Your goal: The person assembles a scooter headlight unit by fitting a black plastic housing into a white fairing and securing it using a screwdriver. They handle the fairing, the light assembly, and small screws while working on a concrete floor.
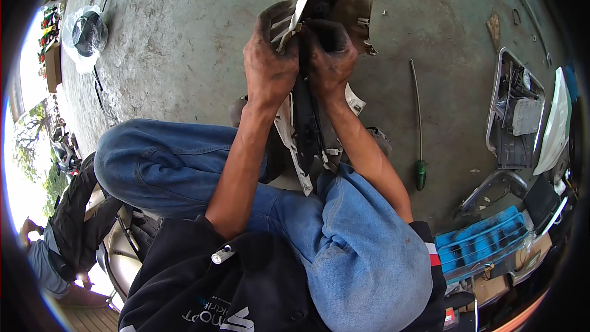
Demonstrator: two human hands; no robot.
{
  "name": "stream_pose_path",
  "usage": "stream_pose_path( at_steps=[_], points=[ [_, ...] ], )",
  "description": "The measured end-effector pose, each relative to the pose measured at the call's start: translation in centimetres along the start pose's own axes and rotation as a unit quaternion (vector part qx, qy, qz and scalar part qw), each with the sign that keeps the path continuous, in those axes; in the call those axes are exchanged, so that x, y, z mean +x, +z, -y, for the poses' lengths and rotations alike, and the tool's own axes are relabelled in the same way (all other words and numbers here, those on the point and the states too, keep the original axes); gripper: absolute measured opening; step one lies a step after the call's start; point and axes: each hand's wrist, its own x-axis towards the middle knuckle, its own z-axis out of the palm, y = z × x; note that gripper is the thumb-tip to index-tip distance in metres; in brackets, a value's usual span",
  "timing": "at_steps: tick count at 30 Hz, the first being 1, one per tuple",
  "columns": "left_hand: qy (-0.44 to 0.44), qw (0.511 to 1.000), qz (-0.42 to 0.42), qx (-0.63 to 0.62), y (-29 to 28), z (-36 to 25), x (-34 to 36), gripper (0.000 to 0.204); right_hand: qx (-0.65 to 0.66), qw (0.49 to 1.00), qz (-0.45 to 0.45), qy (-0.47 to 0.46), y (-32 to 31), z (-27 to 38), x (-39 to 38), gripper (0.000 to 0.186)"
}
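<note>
I hold a long plastic fairing [353, 6], white outside and dark inside, upright between my legs. My left hand [270, 64] has its fingers wrapped over the left edge of its upper part. My right hand [329, 58] is closed against the dark inner side, thumb and fingers pressed together; what is between them is hidden. Both hands have blackened fingers. The lower part [290, 141] runs down between my forearms to near my knees, with white pieces and a black middle.
A green-handled screwdriver [420, 173] lies right of me. Farther right are a metal tray of parts [499, 154], a white panel [553, 120], a blue basket [485, 237] and wrenches [532, 15]. A bagged part [86, 34] lies back left. A person in dark clothes [61, 246] is at lower left.
</note>
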Motion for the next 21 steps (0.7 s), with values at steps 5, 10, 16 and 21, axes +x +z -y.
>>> stream_pose_path(
  at_steps=[5,10,16,21],
  points=[
    [-0.004,1.0,0.008,0.004,-0.1,-0.2,-0.1,0.038,0.008,0.998,-0.04,-0.044,0.2,-1.4,0.1,0.021],
    [0.009,0.998,0.016,0.058,-0.2,0.2,0.0,0.039,0.025,0.999,-0.033,0.024,0.2,0.0,-0.1,0.02],
    [0.033,0.998,-0.011,0.049,-0.2,-0.3,-0.3,0.045,0.041,0.997,-0.042,0.046,0.0,0.4,0.2,0.021],
    [0.015,0.999,-0.008,0.032,-0.4,-0.3,-0.6,0.048,-0.027,0.997,-0.06,0.026,-0.8,2.0,0.5,0.018]
  ],
)
